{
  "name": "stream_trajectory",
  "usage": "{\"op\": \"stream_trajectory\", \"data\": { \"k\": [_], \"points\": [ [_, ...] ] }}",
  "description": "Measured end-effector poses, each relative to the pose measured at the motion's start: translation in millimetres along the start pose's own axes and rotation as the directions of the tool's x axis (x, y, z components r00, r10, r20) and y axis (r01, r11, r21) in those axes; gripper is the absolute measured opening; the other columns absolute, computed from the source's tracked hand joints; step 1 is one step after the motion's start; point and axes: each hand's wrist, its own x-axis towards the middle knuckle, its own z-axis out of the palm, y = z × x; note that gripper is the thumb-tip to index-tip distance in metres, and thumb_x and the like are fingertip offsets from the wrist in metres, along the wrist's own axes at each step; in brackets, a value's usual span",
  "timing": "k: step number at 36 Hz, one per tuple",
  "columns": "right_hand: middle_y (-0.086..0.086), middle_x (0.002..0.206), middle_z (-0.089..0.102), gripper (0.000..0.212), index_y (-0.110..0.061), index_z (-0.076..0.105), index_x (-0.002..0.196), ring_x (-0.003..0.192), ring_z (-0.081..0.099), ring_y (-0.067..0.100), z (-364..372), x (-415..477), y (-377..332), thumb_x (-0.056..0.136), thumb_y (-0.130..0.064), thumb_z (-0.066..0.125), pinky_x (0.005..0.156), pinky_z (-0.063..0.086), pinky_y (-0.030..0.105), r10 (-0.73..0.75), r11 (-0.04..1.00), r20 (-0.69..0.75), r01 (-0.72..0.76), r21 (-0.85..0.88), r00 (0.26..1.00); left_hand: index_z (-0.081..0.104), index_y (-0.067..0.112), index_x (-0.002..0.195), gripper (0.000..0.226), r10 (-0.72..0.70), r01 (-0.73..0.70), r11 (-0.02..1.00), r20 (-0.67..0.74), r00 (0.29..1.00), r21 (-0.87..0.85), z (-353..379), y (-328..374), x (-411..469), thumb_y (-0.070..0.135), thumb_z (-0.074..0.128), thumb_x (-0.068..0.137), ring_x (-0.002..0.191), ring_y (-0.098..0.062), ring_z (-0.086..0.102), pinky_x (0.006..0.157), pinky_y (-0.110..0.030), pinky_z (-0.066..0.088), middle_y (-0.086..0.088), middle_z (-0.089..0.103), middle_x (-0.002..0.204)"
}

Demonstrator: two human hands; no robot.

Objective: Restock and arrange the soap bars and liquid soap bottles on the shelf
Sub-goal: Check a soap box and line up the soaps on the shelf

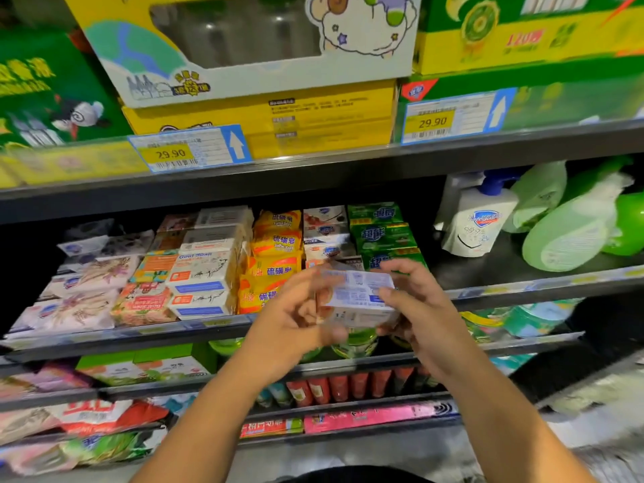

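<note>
Two hands, the left hand point(299, 317) and right hand point(416, 310), clamp curled fingers on one white soap box point(359, 298) (print blurred) before the shelf point(139, 334), where four yellow sulfur soaps point(275, 268), three green soap bars point(383, 236) and one white pump bottle point(481, 223) sit.

Motion blur smears the white soap box point(359, 298) and the left hand point(299, 310), its print unreadable; the right edge crops a green bottle point(629, 224).
</note>
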Motion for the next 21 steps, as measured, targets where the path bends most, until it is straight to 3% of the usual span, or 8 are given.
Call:
{"op": "stream_trajectory", "data": {
  "k": [3,5,7,9,11,15,19,21],
  "points": [
    [0.007,0.101,0.071,0.014,-0.017,0.069,0.104,0.078,0.067,0.016,-7,-2,-1,0.091,-0.022,0.065,0.058,0.055,0.027,0.042,0.986,0.113,-0.06,0.157,0.993,0.066,0.05,0.116,0.062,0.08,-0.083,0.964,0.025,0.997,0.251,-7,-2,-4,0.025,0.089,0.064,0.133,0.007,0.039,0.103,-0.012,0.038,0.022,0.045,0.134],
    [0.013,0.109,0.07,0.052,-0.013,0.065,0.119,0.084,0.069,0.018,-14,-2,1,0.077,-0.036,0.082,0.065,0.059,0.028,0.039,0.958,0.266,-0.111,0.263,0.963,0.065,0.047,0.12,0.06,0.118,-0.103,0.939,-0.025,0.993,0.327,-9,-4,-4,0.017,0.087,0.072,0.126,-0.001,0.048,0.103,-0.022,0.042,0.02,0.053,0.127],
    [0.015,0.118,0.068,0.074,-0.013,0.061,0.129,0.089,0.07,0.024,-18,-3,2,0.063,-0.029,0.092,0.072,0.059,0.029,0.033,0.967,0.348,-0.117,0.225,0.937,0.066,0.048,0.117,0.058,0.08,-0.054,0.962,-0.089,0.993,0.269,-12,-4,-4,0.014,0.086,0.074,0.12,-0.005,0.054,0.102,-0.032,0.047,0.018,0.059,0.122],
    [0.013,0.123,0.067,0.057,-0.021,0.068,0.122,0.095,0.07,0.028,-18,-2,4,0.068,-0.012,0.086,0.075,0.058,0.029,0.014,0.993,0.321,-0.051,0.107,0.947,0.067,0.05,0.113,0.047,0.084,-0.054,0.971,-0.121,0.989,0.231,-14,-5,-4,0.032,0.083,0.072,0.123,-0.002,0.052,0.103,-0.027,0.045,0.021,0.057,0.124],
    [0.009,0.118,0.071,0.037,-0.024,0.074,0.109,0.102,0.069,0.024,-13,-1,4,0.076,-0.008,0.08,0.078,0.056,0.027,-0.036,0.999,0.256,0.035,0.008,0.966,0.069,0.039,0.117,0.041,0.072,-0.048,0.984,-0.133,0.988,0.171,-14,-2,-5,0.044,0.076,0.077,0.126,-0.002,0.051,0.101,-0.02,0.046,0.018,0.057,0.129],
    [0.008,0.112,0.074,0.028,-0.014,0.071,0.104,0.106,0.069,0.023,-2,0,5,0.076,-0.015,0.075,0.084,0.056,0.026,-0.033,0.999,0.211,0.025,0.041,0.977,0.061,0.015,0.122,0.042,-0.053,0.033,0.987,-0.122,0.991,-0.158,-3,5,-10,0.019,0.068,0.081,0.106,-0.015,0.068,0.082,-0.024,0.056,0.001,0.073,0.112],
    [-0.001,0.12,0.068,0.045,-0.024,0.059,0.121,0.104,0.069,0.022,8,5,5,0.079,-0.018,0.073,0.077,0.058,0.033,-0.042,0.999,0.105,0.039,0.026,0.994,0.052,0.034,0.131,0.062,-0.031,0.002,0.986,-0.173,0.984,-0.165,-5,8,-11,0.012,0.072,0.076,0.1,-0.02,0.068,0.08,-0.04,0.061,0.016,0.069,0.112],
    [-0.008,0.117,0.067,0.037,-0.034,0.057,0.121,0.099,0.071,0.018,13,5,4,0.09,-0.015,0.067,0.068,0.058,0.035,-0.053,0.999,0.071,0.052,0.006,0.996,0.056,0.037,0.131,0.071,-0.033,0.013,0.985,-0.115,0.993,-0.171,-12,4,-13,0.006,0.079,0.072,0.091,-0.027,0.065,0.081,-0.041,0.058,0.008,0.07,0.105]
  ]
}}
